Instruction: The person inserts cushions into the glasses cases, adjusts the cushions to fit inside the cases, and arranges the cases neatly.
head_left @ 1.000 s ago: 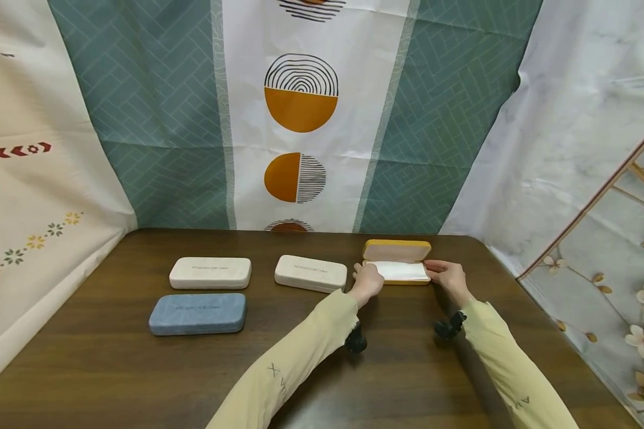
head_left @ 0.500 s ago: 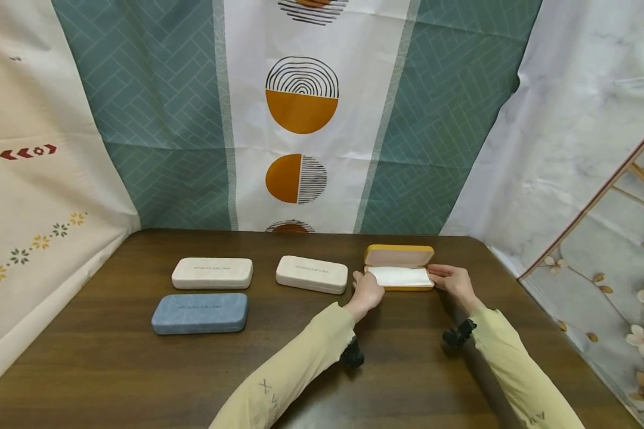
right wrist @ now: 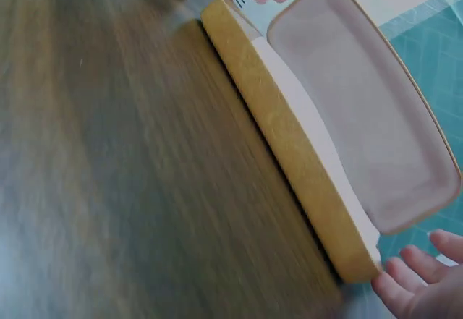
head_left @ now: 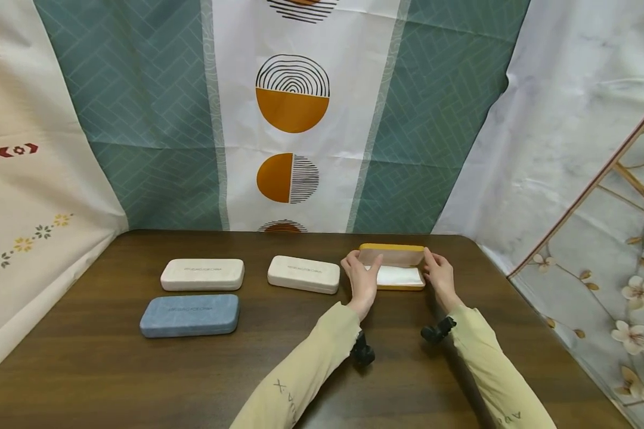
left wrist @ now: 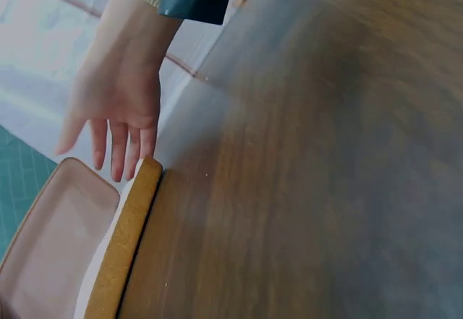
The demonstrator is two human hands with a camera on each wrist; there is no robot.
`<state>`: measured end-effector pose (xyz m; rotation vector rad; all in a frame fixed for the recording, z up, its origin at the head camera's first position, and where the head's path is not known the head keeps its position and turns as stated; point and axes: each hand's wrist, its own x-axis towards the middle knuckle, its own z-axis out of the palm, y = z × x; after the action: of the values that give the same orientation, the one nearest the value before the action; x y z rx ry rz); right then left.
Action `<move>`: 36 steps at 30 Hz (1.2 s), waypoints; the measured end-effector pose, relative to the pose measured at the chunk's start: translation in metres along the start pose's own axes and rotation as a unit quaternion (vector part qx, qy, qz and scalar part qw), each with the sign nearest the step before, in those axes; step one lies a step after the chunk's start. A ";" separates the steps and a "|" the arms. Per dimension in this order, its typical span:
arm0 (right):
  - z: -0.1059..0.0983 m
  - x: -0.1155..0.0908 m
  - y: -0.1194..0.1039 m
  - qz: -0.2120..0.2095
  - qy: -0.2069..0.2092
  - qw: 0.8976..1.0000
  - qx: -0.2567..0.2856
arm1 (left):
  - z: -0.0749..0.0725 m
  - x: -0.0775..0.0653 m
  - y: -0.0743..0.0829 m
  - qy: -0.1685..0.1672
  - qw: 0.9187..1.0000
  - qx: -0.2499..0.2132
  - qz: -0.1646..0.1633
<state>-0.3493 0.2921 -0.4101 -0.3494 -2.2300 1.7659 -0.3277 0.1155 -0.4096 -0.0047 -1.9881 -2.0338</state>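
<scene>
A yellow glasses case (head_left: 402,288) stands open on the table at the right, its lid (head_left: 392,257) raised at the back and a white cloth (head_left: 397,275) inside. My left hand (head_left: 361,285) is at the case's left end, thumb and fingers spread beside the lid. At the right end my right hand (head_left: 440,279) has its fingers extended upward by the lid's edge. The left wrist view shows the right hand (left wrist: 123,95) with straight fingers next to the case. In the right wrist view its fingertips are close to the case's corner; whether they touch the lid, I cannot tell.
Left of my left hand lies a closed cream glasses case (head_left: 303,274). Farther left are another cream case (head_left: 202,274) and a blue case (head_left: 189,316) in front of it. Patterned curtains (head_left: 292,119) hang behind the brown wooden table (head_left: 139,381).
Both hands have risen from the sides of the case's base to the ends of its lid. The left fingers have spread apart. The lid is still up, tilted slightly further forward.
</scene>
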 end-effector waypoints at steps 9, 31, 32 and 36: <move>0.019 -0.001 -0.004 0.005 0.028 0.999 -0.022 | 0.005 0.011 -0.007 0.015 0.999 -0.018 -0.038; 0.018 -0.008 -0.003 0.017 0.017 0.999 0.021 | 0.011 0.017 -0.012 0.089 0.994 0.036 -0.043; 0.017 -0.009 -0.004 0.019 0.012 0.999 0.024 | 0.011 0.017 -0.011 0.086 0.995 0.033 -0.044; 0.012 -0.010 -0.006 0.034 -0.002 0.999 0.038 | 0.008 0.012 -0.009 0.073 0.996 0.030 -0.041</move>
<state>-0.3442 0.2759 -0.4081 -0.4107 -2.1723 1.8815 -0.3424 0.1211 -0.4153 0.2347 -1.9880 -1.9613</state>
